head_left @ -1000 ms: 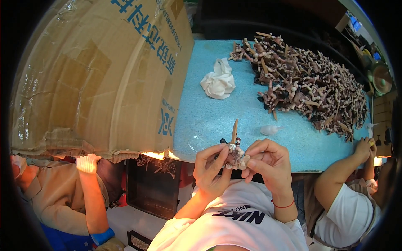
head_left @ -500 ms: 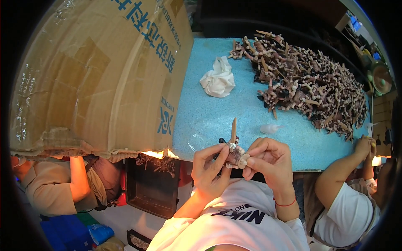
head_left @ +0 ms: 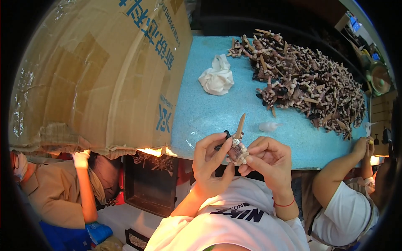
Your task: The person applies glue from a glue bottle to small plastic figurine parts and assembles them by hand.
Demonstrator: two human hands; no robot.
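Between my two hands, just past the near edge of the blue table, is a small toy figure (head_left: 237,151) with a pinkish-brown body and a long tan blade (head_left: 240,125) pointing away from me. My left hand (head_left: 211,161) grips its left side between thumb and fingers. Thumb and forefinger of my right hand (head_left: 270,163) pinch a pale, rounded part at its near end; whether that part is joined to the body I cannot tell. Beyond my right hand, a small translucent bottle (head_left: 269,126) with a narrow tip lies on the table.
A large heap of similar figures (head_left: 310,83) covers the table's far right. White crumpled cloth (head_left: 216,77) lies on the blue tabletop (head_left: 197,113). A big cardboard box (head_left: 88,83) stands left, above a dark tray (head_left: 146,190). Co-workers sit left (head_left: 58,184) and right (head_left: 345,205).
The figure has turned slightly in my fingers, its blade now leaning to the right. The co-worker on the left has raised a hand toward the box's lower edge.
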